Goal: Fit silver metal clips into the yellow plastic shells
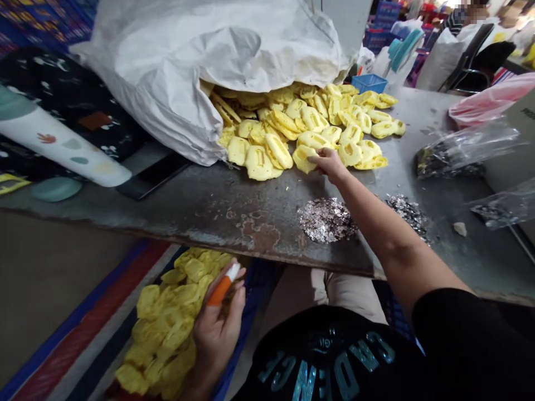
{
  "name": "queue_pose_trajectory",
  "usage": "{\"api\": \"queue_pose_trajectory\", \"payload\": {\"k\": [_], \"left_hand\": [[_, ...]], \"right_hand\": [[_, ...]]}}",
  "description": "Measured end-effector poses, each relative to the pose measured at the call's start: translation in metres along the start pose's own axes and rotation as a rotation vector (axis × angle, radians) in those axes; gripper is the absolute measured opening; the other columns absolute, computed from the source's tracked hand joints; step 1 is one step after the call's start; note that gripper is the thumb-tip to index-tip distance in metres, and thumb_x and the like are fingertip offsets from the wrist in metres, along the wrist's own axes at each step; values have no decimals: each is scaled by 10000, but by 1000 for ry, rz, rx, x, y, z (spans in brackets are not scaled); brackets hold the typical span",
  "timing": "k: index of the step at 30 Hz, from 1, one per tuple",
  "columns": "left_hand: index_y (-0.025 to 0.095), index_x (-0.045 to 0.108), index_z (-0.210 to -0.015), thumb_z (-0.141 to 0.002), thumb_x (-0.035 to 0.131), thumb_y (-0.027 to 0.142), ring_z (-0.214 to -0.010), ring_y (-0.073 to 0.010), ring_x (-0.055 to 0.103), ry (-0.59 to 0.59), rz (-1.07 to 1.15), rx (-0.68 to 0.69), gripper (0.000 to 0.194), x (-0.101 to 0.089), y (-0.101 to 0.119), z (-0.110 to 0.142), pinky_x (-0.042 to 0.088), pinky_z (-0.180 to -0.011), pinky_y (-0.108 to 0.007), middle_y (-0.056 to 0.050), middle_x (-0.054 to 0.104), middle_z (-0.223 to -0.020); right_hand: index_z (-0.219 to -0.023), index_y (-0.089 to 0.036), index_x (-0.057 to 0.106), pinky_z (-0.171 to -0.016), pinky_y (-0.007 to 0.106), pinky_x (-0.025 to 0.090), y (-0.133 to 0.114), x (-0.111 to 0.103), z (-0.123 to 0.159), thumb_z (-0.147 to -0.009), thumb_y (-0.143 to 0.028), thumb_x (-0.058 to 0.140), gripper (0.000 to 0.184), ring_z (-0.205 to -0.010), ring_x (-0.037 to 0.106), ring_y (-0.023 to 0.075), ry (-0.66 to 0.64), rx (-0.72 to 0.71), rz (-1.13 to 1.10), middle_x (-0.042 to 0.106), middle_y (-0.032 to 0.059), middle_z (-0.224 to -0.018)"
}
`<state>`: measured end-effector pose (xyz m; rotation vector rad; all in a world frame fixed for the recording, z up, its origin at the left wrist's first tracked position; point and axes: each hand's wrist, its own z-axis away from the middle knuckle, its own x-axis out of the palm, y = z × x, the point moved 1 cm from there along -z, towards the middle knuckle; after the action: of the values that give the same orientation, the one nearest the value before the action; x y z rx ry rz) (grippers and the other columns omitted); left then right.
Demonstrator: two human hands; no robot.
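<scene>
"Where were the hands?"

"The right hand (330,164) reached across a dark, worn table (209,211) to the near edge of a pile of yellow pieces (351,132). The left hand (215,331) was lower, just beyond the table's front edge."

"What did each grip hold?"

"The right grip pinched one yellow piece (304,159) between thumb and fingers, at its right side. The left grip was curled around a small orange-and-white item (220,291); what it was, I could not tell."

"And around them?"

"The pile lay in and before the mouth of a big white sack (167,72). Nearer the person were two heaps of tiny shiny bits: a silvery heap (326,220) left of the right forearm and a darker heap (407,214) beyond it. Below the table, beside the left hand, more yellow pieces (175,312) filled a container with a blue, red and white striped side (75,342)."

"Which step was that?"

"Picking a single piece from the pile, I judged. Whether it was off its neighbours, I couldn't tell. Bringing it away would have called for a firm pinch and a path clear of the shiny heaps."
</scene>
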<state>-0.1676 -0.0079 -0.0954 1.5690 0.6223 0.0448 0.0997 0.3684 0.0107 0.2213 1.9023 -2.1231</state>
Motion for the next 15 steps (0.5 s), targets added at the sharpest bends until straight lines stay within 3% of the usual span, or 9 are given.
{"api": "queue_pose_trajectory", "payload": {"k": [2,3,5,8,11,13,15], "left_hand": [[282,767,-1465,-1118,738,415,-1315,-332,802,-72,167,23,373,21,33,-8,701,-1110,-490,-119,754,-1592],[270,770,-1451,-1127,730,409,-1266,-324,816,-83,243,39,355,32,48,-14,728,-1017,-462,-127,748,-1608],[266,749,-1512,-1128,746,403,-1287,-314,812,-214,348,56,408,56,75,-24,737,-953,-413,-144,730,-1644],[311,741,-1524,-1099,803,456,-1583,-318,661,-352,585,13,453,97,104,-28,631,-1225,-436,-99,666,-1745],[269,810,-1350,-1062,838,481,-1613,-366,634,-381,808,-184,359,132,124,-14,573,-1304,-502,-90,757,-1639],[239,806,-1380,-1041,849,425,-1516,-389,714,-421,873,-301,389,146,137,-2,626,-1245,-535,-115,835,-1500],[230,783,-1459,-1027,845,385,-1401,-389,791,-465,873,-377,463,150,145,5,687,-1159,-523,-122,840,-1486]], "right_hand": [[-975,-249,561,-578,239,456,-1,-18,29,-924,-352,876,335,-641,561,98,1,-9,-98,654,-54,-797],[-980,-248,573,-566,224,460,1,-26,51,-926,-379,886,344,-637,563,85,-5,-18,-147,674,-51,-811],[-993,-254,607,-593,218,528,13,-37,108,-867,-456,957,423,-673,608,84,-51,-30,-268,733,-42,-881],[-1006,-261,653,-663,221,602,41,-27,206,-702,-497,1086,579,-759,667,102,-210,-24,-647,749,-49,-913],[-1057,-274,656,-694,226,628,72,-7,280,-704,-486,1097,603,-790,709,116,-356,101,-815,762,-58,-931],[-1129,-285,637,-776,264,660,89,-11,309,-739,-490,1077,622,-881,759,145,-443,67,-783,783,-44,-1024],[-1241,-287,649,-864,320,666,102,-34,327,-826,-491,1020,593,-1015,787,188,-440,-66,-560,809,0,-1171]]}}
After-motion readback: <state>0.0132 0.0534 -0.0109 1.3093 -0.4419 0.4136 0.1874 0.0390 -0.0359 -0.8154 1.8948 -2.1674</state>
